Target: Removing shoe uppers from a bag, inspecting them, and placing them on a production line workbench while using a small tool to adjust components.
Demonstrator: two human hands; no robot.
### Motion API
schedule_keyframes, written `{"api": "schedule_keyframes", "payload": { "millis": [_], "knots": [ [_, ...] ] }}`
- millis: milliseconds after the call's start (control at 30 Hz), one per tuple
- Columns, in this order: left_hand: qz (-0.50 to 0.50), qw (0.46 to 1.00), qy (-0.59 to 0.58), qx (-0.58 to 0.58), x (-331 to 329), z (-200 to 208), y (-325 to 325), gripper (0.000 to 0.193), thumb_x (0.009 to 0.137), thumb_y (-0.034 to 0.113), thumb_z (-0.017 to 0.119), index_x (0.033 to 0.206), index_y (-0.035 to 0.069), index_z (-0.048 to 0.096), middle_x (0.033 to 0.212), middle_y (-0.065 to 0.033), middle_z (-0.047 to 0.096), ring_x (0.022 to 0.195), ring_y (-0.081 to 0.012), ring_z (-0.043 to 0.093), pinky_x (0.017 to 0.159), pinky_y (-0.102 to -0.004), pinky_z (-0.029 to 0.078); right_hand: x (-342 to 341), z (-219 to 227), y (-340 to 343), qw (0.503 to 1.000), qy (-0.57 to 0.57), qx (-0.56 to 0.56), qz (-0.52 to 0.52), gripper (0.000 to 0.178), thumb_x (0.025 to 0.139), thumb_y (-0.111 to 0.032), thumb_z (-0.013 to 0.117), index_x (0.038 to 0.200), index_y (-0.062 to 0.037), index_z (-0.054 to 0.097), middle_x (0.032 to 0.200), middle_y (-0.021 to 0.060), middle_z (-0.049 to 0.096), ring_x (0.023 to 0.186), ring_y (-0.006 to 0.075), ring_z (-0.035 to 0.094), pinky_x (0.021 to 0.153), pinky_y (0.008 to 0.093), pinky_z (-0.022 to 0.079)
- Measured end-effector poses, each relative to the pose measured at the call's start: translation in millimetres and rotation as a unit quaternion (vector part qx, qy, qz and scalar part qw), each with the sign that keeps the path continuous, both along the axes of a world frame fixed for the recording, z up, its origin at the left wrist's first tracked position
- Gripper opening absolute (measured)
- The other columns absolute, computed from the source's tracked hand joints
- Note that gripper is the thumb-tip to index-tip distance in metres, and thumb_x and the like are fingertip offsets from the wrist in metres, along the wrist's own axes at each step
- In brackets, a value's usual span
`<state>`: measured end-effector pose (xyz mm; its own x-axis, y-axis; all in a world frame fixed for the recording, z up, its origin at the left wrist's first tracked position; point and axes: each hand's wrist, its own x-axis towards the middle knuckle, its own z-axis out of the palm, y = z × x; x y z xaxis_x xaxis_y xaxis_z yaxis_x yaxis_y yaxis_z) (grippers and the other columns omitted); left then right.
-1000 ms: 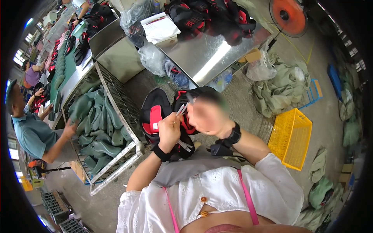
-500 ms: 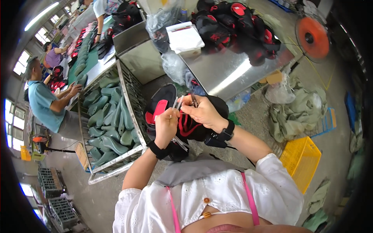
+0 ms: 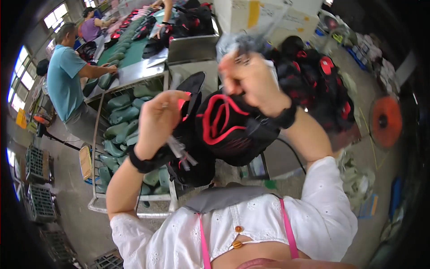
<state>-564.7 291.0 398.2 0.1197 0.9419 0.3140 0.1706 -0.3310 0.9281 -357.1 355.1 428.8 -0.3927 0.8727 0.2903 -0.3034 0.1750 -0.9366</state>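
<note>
My left hand (image 3: 159, 117) is raised at the left, its fingers pinched together. Pale strips (image 3: 181, 151) stick out below its heel and seem to be held in the palm. Higher up and to the right, my right hand (image 3: 254, 83) is curled and smeared by motion. A small dark thing with a metallic glint shows at its fingers, too blurred to name. Between and below both hands sits a black shoe upper (image 3: 230, 139) with red edging round its opening. Another black piece (image 3: 195, 168) lies beside it under the strips, partly covered.
A metal cage cart (image 3: 134, 207) full of green shoe lasts (image 3: 118, 117) stands left. Beyond it, a person in a blue shirt (image 3: 74, 67) works at a green-topped table (image 3: 141, 45). Black-and-red shoe uppers (image 3: 309, 80) are heaped at right, near an orange fan (image 3: 383, 121).
My hands were close together over the shoe upper; now they are apart, the left gone left and the right up and right. The view has shifted, and the upper shows more fully.
</note>
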Motion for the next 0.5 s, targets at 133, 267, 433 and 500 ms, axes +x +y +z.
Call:
{"api": "schedule_keyframes", "payload": {
  "millis": [133,267,433,500],
  "knots": [
    [0.143,0.986,0.037,0.072,-67.0,11.7,40.6,0.029,0.093,0.023,0.041,0.089,-0.002,0.055,0.051,0.0047,0.037,0.044,-0.0026,0.033,0.042,-0.0181,0.024,27.4,21.7,97.4,0.993,-0.005,0.103,-0.061,0.017,0.084,-0.016,0.055,0.075,-0.0013,0.056,0.052,0.0066,0.054,0.042,0.0103,0.045,0.041,0.0200,0.032],
    [0.184,0.980,0.013,0.071,-100.4,17.1,76.2,0.026,0.093,0.017,0.040,0.084,-0.002,0.055,0.050,0.0044,0.035,0.045,-0.0026,0.033,0.043,-0.0183,0.027,40.1,11.9,184.6,0.987,0.017,0.069,-0.142,0.020,0.085,-0.020,0.055,0.074,-0.0029,0.054,0.058,0.0064,0.056,0.046,0.0106,0.047,0.045,0.0218,0.035],
    [0.280,0.950,0.115,0.073,-124.5,11.6,132.3,0.026,0.093,0.018,0.041,0.081,-0.001,0.054,0.050,0.0055,0.033,0.043,-0.0021,0.030,0.041,-0.0186,0.024,21.4,-9.7,280.9,0.990,-0.029,0.087,-0.106,0.020,0.085,-0.021,0.055,0.076,-0.0031,0.054,0.059,0.0058,0.056,0.047,0.0107,0.049,0.046,0.0218,0.038],
    [0.287,0.946,0.137,0.064,-128.8,24.0,155.7,0.026,0.093,0.018,0.041,0.081,-0.001,0.054,0.050,0.0059,0.033,0.044,-0.0017,0.030,0.041,-0.0186,0.023,13.7,-13.5,321.5,0.994,-0.035,0.088,-0.059,0.021,0.085,-0.021,0.055,0.075,-0.0032,0.053,0.060,0.0042,0.055,0.047,0.0100,0.049,0.046,0.0215,0.038]
  ]
}}
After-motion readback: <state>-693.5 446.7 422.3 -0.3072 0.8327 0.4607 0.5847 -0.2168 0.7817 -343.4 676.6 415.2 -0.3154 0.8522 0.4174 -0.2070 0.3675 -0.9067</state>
